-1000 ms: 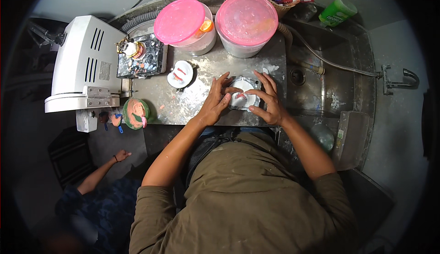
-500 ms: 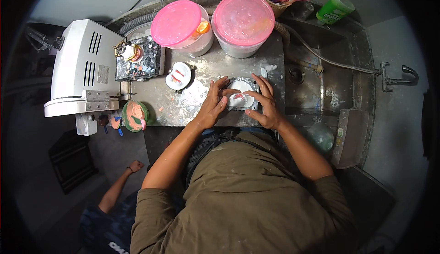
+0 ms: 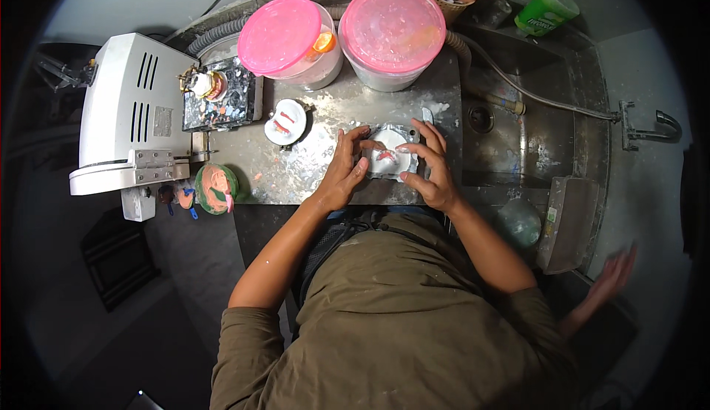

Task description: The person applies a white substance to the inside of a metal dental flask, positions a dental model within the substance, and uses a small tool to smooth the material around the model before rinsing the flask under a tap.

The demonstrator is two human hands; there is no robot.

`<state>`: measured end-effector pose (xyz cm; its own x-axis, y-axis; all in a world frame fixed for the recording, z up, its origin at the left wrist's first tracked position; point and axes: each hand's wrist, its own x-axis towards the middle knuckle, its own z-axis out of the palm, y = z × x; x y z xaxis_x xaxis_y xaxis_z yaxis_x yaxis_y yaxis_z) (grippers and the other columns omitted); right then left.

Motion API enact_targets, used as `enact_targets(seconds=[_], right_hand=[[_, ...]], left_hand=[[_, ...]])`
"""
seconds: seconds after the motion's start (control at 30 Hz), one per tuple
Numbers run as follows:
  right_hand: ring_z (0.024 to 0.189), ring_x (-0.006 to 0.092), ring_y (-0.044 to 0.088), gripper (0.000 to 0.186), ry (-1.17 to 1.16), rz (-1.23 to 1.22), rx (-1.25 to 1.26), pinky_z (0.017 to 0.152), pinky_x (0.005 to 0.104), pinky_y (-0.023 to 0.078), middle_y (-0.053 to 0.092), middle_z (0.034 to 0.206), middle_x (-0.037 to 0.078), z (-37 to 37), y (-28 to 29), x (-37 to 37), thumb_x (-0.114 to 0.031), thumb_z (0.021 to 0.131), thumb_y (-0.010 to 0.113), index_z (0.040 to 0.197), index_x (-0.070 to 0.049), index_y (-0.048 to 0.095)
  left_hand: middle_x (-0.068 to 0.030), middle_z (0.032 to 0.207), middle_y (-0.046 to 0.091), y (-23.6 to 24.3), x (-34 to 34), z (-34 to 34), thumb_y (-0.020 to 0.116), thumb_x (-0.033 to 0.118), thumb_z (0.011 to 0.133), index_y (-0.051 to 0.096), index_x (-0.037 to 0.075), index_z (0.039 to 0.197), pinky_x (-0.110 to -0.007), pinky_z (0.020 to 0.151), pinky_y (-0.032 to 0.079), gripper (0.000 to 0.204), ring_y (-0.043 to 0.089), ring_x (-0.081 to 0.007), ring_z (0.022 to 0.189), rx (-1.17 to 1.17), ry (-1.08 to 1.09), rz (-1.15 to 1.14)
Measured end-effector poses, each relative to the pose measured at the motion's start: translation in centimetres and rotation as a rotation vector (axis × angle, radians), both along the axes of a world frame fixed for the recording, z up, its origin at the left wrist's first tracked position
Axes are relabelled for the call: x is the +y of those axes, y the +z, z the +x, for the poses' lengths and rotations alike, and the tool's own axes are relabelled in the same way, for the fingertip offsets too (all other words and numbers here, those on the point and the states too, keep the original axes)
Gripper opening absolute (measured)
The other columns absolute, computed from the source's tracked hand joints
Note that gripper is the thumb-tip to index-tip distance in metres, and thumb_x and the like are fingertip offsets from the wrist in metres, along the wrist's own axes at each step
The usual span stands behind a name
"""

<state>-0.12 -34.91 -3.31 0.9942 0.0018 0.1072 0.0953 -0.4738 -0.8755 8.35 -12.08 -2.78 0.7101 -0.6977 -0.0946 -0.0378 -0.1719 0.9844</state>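
Note:
A metal dental flask (image 3: 376, 176) filled with white plaster (image 3: 392, 160) lies on the worktop close in front of me. A small pinkish-red piece (image 3: 385, 156) is set in the plaster. Curled around the flask's left side is my left hand (image 3: 346, 166), its index finger reaching over the plaster. My right hand (image 3: 433, 164) grips the right side, thumb at the near corner and index fingertip over the plaster. Just past the right fingers shows a short metal blade (image 3: 427, 115). Left of the flask sits a round white plaster block (image 3: 285, 122) with red strips, in a dark-rimmed holder.
Two pink-lidded tubs (image 3: 390, 29) stand behind. A white machine (image 3: 137, 107), a stained black block (image 3: 222, 107) and a green bowl of pink paste (image 3: 216, 188) are leftward. A sink (image 3: 547, 122) with a hose adjoins on the right. Another person's hand (image 3: 610, 273) shows at lower right.
Both index fingers have drawn slightly apart, baring more plaster. The other person's arm at lower left is gone; a blurred hand now appears at lower right.

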Motion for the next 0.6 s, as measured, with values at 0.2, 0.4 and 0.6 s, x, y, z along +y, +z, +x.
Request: enact_targets(seconds=[0.2,0.4,0.6], right_hand=[[0.144,0.0344,0.036,0.073,0.059,-0.155,-0.1,0.122,0.0558,0.004,0.058,0.142,0.013,0.0,0.8,0.0,-0.025,0.08,0.066,0.145,0.001,0.043],[0.148,0.0341,0.032,0.082,0.135,-0.227,-0.075,0.119,0.0634,-0.003,0.062,0.139,0.01,-1.1,0.8,0.0,-0.027,0.086,0.063,0.152,0.006,0.027],[0.15,0.0346,0.028,0.087,0.141,-0.164,-0.038,0.118,0.0663,-0.006,0.057,0.144,0.012,-2.0,0.2,-0.2,-0.027,0.088,0.062,0.154,0.008,0.018]], left_hand=[[-0.0255,0.14,0.05,-0.4,-0.1,-0.1,0.042,0.058,0.101,0.017,-0.001,0.154,-0.046,0.116,0.022,0.084,0.041,-0.0341,0.137,0.026,-0.018,-0.003],[-0.0223,0.142,0.053,-0.6,-0.1,-1.2,0.04,0.054,0.103,0.016,-0.001,0.154,-0.052,0.12,0.001,0.08,0.034,-0.0348,0.145,0.035,0.004,-0.013],[-0.0198,0.146,0.053,0.0,1.3,-1.7,0.039,0.052,0.103,0.019,-0.001,0.153,-0.054,0.12,-0.013,0.076,0.023,-0.034,0.152,-0.038,0.008,0.039]])
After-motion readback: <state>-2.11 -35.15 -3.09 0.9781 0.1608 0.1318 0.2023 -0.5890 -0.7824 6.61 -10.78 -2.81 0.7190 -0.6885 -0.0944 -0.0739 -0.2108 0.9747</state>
